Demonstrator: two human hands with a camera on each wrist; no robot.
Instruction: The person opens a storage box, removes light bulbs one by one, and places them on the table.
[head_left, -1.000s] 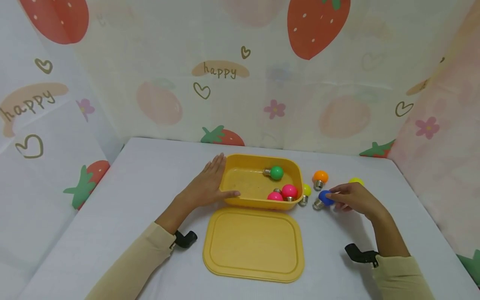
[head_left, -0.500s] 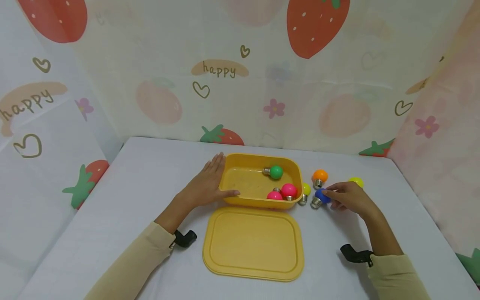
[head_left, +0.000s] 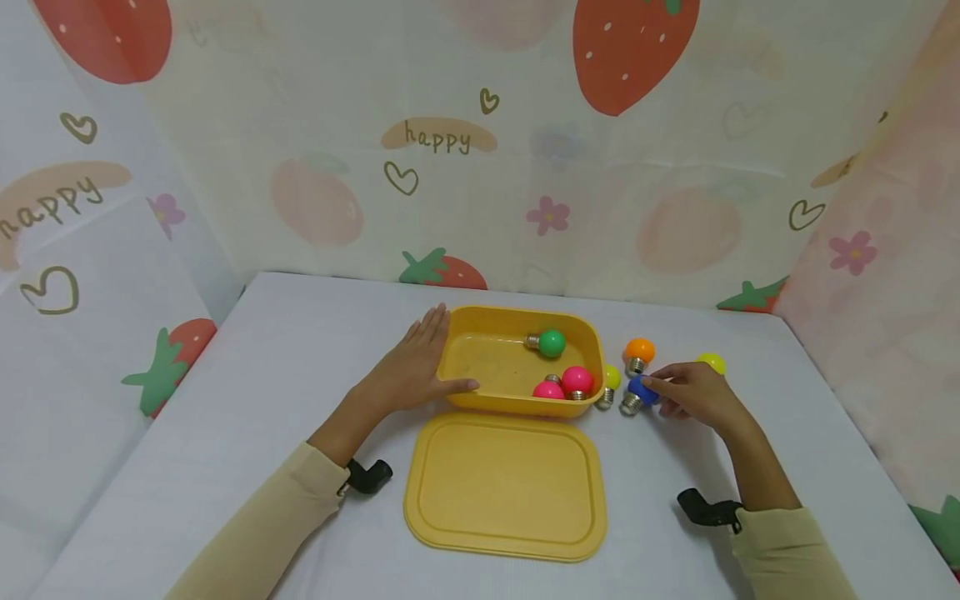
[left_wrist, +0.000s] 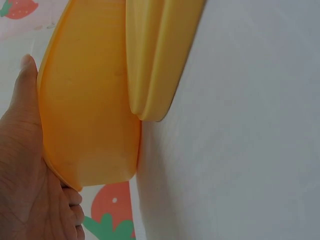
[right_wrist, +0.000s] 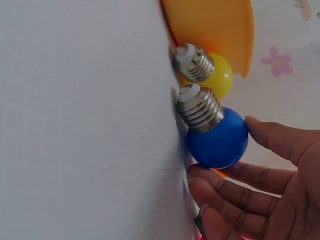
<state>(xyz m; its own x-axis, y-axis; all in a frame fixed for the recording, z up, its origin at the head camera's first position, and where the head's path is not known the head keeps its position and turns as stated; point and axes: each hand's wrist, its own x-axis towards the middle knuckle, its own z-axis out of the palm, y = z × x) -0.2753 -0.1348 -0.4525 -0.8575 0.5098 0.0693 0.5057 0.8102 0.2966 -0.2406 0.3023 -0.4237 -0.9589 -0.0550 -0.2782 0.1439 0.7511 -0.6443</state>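
My left hand [head_left: 408, 367] rests against the left end of a yellow plastic box [head_left: 480, 407], its fingers straight along the wall and the thumb along the near rim. Inside the box lie a green light bulb [head_left: 552, 343] and two pink light bulbs [head_left: 577, 380]. To the right of the box my right hand [head_left: 693, 393] pinches a blue light bulb [right_wrist: 217, 142] between thumb and fingers, its metal base pointing toward the near left. A yellow light bulb [right_wrist: 220, 75] lies between the blue one and the box wall.
A flat yellow lid [head_left: 504, 487] lies just in front of the box. An orange light bulb [head_left: 640, 352] lies behind the blue one, and another yellow light bulb [head_left: 711, 362] is partly hidden behind the right hand. A printed cloth [head_left: 600, 192] rises behind the white table.
My right hand has shifted slightly left toward the box, and the blue light bulb has moved with it. The left hand and the box stay in place.
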